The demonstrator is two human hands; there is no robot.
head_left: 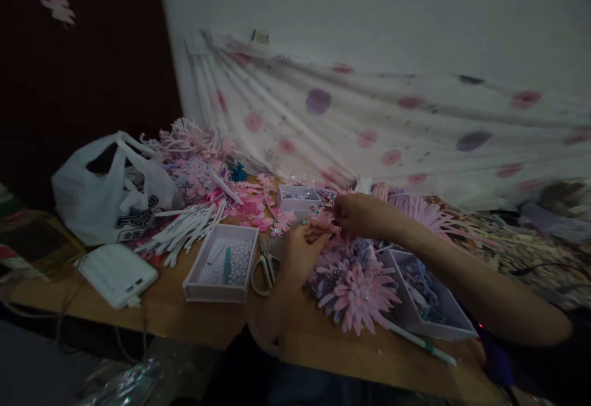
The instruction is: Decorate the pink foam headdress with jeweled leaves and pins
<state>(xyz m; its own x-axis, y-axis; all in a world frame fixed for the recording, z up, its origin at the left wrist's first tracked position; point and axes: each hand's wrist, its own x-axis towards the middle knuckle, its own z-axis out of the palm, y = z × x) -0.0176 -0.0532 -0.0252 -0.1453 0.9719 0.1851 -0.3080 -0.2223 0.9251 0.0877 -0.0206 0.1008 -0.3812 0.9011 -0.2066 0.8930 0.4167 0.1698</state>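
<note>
Fingers of left hand and right hand apparently pinching small pink flower piece | step: assembling decoration | next: steady alignment beside bead box

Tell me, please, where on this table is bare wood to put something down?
Bare table shows along the near edge, below the pink flower, and between the white device and the pearl box. Behind the left hand and right hand, pink pieces crowd everything; the scissors fill the gap beside the box.
</note>
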